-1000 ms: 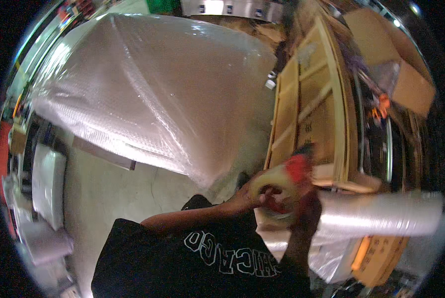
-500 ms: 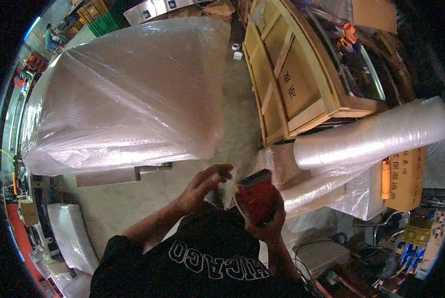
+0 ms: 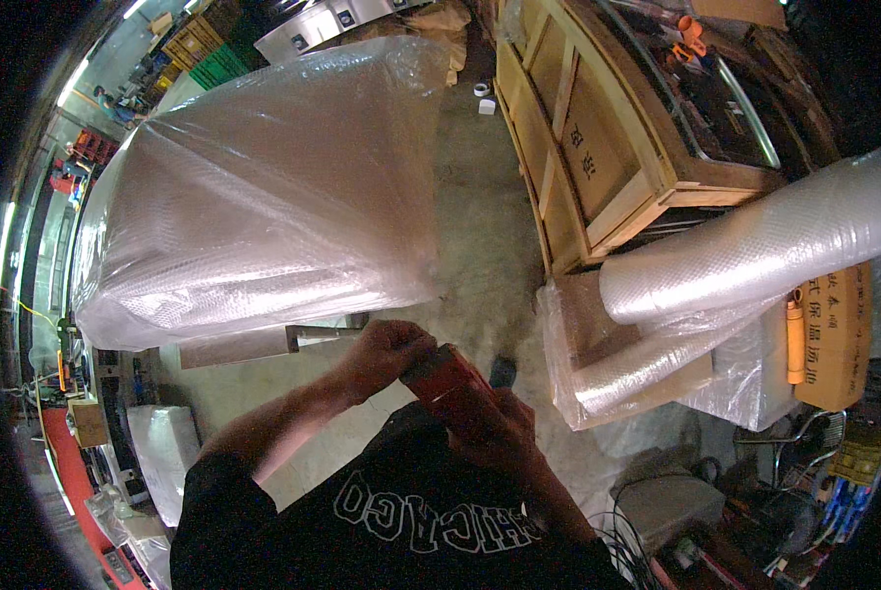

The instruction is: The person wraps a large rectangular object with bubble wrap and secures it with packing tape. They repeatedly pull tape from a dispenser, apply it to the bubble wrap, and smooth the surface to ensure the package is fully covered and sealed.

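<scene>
In front of my chest my right hand (image 3: 495, 433) is wrapped round a red tape dispenser (image 3: 450, 388), a boxy piece with a dark end, tilted toward the upper left. My left hand (image 3: 389, 352) is closed, its fingertips at the dispenser's dark end. What those fingers pinch is too dark and small to make out. Ahead and to the left, a large boxy object wrapped in bubble wrap (image 3: 273, 197) stands just beyond my left hand.
A wooden crate (image 3: 598, 157) stands at the right, holding metal parts and orange-handled tools. Below it a thick roll of bubble wrap (image 3: 755, 246) lies across cartons (image 3: 834, 334), near an orange cylinder (image 3: 794, 339). A small white roll (image 3: 481, 89) lies on the floor. Cables run at lower right.
My left hand has closed and come to the dispenser's end. The dispenser has moved left and tilted over in my right hand. The whole view has shifted slightly.
</scene>
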A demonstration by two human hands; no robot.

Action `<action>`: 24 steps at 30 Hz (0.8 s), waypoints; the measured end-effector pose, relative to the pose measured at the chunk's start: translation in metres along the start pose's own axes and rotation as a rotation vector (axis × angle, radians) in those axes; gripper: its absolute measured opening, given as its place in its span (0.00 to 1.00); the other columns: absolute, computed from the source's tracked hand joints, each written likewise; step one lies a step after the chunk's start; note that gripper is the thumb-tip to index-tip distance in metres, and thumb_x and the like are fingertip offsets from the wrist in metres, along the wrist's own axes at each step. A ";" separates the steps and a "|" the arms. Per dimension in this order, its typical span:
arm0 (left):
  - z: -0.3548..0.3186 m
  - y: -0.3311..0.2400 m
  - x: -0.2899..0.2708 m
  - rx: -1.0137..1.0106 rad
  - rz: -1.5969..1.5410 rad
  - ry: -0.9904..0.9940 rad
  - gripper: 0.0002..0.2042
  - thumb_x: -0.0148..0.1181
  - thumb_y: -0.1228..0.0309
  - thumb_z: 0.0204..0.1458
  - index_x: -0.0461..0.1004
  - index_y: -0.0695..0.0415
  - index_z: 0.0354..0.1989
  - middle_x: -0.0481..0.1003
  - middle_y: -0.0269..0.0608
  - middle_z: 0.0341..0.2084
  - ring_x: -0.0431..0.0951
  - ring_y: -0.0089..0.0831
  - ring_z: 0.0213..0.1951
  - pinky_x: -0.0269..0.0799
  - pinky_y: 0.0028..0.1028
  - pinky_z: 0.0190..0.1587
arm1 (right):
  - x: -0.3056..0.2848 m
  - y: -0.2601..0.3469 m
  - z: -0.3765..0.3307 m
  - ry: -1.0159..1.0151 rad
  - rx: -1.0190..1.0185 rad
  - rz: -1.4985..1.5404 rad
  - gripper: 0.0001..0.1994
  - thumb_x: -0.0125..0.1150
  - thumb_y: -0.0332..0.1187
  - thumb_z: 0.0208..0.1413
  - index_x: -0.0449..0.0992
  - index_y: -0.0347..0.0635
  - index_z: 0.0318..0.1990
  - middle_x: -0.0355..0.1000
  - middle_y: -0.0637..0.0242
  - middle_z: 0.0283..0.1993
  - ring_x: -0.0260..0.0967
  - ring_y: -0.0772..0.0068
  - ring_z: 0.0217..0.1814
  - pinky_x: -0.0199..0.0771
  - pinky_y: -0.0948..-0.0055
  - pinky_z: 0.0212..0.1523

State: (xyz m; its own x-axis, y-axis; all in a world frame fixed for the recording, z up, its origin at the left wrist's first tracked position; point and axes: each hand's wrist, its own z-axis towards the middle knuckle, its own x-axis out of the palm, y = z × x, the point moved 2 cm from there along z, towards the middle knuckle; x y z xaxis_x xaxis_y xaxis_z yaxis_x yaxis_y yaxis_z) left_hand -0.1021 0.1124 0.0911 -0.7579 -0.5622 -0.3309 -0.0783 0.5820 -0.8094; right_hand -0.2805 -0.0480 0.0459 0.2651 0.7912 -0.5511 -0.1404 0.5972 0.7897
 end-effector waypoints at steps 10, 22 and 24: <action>0.115 -0.052 -0.109 0.474 0.808 -0.346 0.09 0.56 0.68 0.61 0.79 0.61 0.36 0.80 0.51 0.32 0.81 0.50 0.39 0.74 0.46 0.43 | 0.041 -0.027 0.045 0.078 0.256 0.103 0.38 0.74 0.39 0.42 0.67 0.50 0.65 0.75 0.49 0.45 0.76 0.40 0.44 0.78 0.46 0.44; 0.112 -0.009 -0.094 0.609 1.540 -0.543 0.30 0.56 0.66 0.59 0.59 0.47 0.73 0.66 0.45 0.66 0.68 0.43 0.64 0.60 0.54 0.63 | 0.156 -0.102 0.016 0.112 0.394 -0.003 0.38 0.71 0.47 0.41 0.70 0.56 0.64 0.78 0.47 0.42 0.78 0.37 0.44 0.79 0.43 0.47; 0.098 0.015 -0.081 0.835 1.576 -0.391 0.30 0.53 0.68 0.61 0.58 0.49 0.73 0.60 0.41 0.72 0.60 0.40 0.71 0.52 0.54 0.71 | 0.178 -0.126 -0.009 0.189 0.388 -0.031 0.42 0.71 0.47 0.40 0.66 0.57 0.69 0.79 0.46 0.44 0.78 0.37 0.45 0.79 0.44 0.48</action>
State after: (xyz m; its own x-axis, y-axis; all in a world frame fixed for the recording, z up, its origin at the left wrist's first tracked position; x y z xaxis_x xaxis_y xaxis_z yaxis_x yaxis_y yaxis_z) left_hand 0.0214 0.1089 0.0586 0.3913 -0.0031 -0.9203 0.8780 0.3009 0.3723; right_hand -0.2241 0.0187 -0.1545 0.0795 0.8052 -0.5877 0.2437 0.5559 0.7947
